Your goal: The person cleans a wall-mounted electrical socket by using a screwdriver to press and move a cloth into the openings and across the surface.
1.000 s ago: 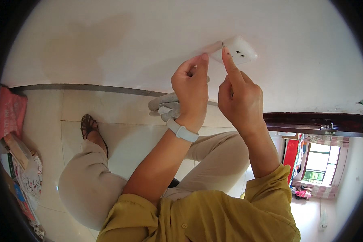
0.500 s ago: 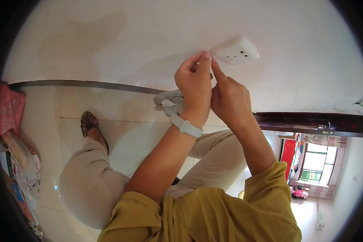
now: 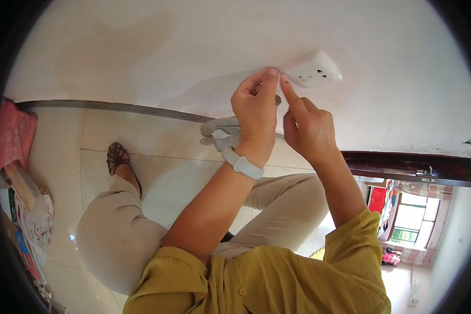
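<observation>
A white wall socket (image 3: 314,70) sits low on the pale wall, upper right of centre. My left hand (image 3: 255,107), with a white band at its wrist, is closed in a pinch of thumb and index finger at the socket's left edge. Whatever it pinches is too small to make out. My right hand (image 3: 314,128) points its stretched index finger close to the left fingertips, just below the socket's edge. Its other fingers are curled, and I see nothing in them. Grey fabric, like a glove (image 3: 219,132), shows on the floor behind my left wrist.
A dark skirting strip (image 3: 141,110) runs along the wall's foot. Pink bags (image 3: 15,136) and other packages lie along the left edge. My legs and a dark sandal (image 3: 118,158) are on the tiled floor. A dark door frame (image 3: 397,163) stands at the right.
My right hand has drawn slightly right and down, so its index finger stands farther from my left fingertips. My left hand keeps its pinch. The view has shifted a little.
</observation>
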Action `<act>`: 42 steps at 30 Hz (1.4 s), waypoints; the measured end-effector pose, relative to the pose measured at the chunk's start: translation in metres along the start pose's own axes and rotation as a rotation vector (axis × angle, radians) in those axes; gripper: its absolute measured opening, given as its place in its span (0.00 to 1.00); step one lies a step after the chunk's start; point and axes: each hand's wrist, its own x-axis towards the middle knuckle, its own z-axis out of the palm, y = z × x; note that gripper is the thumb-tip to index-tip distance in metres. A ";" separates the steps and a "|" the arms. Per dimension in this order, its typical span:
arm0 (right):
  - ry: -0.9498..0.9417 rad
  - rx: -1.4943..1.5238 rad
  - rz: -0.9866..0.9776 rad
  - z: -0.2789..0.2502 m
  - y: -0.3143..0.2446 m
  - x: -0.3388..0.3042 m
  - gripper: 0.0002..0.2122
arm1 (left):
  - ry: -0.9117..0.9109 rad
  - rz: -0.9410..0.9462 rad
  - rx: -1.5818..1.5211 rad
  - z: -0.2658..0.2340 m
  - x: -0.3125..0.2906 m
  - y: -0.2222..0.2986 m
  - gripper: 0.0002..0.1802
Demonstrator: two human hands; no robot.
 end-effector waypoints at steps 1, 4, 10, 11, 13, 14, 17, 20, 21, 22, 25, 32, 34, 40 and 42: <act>0.064 0.002 -0.015 0.000 0.003 -0.002 0.28 | 0.008 0.008 0.006 -0.002 0.001 0.000 0.11; 0.120 -0.032 -0.036 -0.007 0.009 0.002 0.28 | 0.002 0.054 0.086 -0.006 0.004 -0.001 0.11; 0.046 -0.035 -0.087 0.003 0.011 -0.002 0.29 | -0.040 -0.036 -0.025 -0.001 0.000 0.001 0.10; 0.083 -0.021 -0.077 0.001 0.011 -0.003 0.29 | -0.034 -0.029 -0.007 -0.002 0.001 0.000 0.10; 0.120 -0.023 -0.062 -0.007 0.013 0.000 0.29 | -0.029 -0.024 0.012 -0.005 0.002 -0.002 0.10; 0.121 -0.023 -0.060 -0.004 0.015 0.001 0.29 | -0.040 -0.007 0.020 -0.007 0.004 -0.001 0.10; 0.066 -0.085 -0.170 0.010 0.019 0.003 0.30 | -0.036 0.001 0.017 -0.003 0.006 -0.002 0.11; 0.057 -0.032 -0.123 0.007 0.018 -0.003 0.30 | -0.025 -0.012 0.006 -0.003 0.003 -0.003 0.11; 0.096 -0.010 -0.115 0.007 0.020 -0.003 0.30 | -0.042 -0.032 -0.001 -0.004 0.003 -0.003 0.11; 0.096 -0.003 -0.117 0.004 0.021 -0.002 0.30 | -0.036 -0.029 0.002 -0.006 0.004 -0.003 0.11; 0.124 -0.061 -0.105 -0.003 0.023 0.000 0.30 | -0.045 0.000 0.056 -0.010 0.006 -0.002 0.11; 0.056 -0.010 -0.132 0.013 0.025 -0.007 0.30 | -0.040 -0.018 0.003 0.000 -0.002 -0.004 0.10; 0.153 0.035 -0.174 0.009 0.031 -0.008 0.30 | -0.048 -0.035 0.041 0.000 -0.002 -0.004 0.10; 0.162 -0.059 -0.166 -0.004 0.035 0.003 0.31 | -0.050 0.025 -0.022 -0.008 0.005 -0.011 0.10; 0.138 0.018 -0.262 0.009 0.040 0.002 0.31 | -0.062 -0.002 0.011 -0.005 0.003 -0.011 0.10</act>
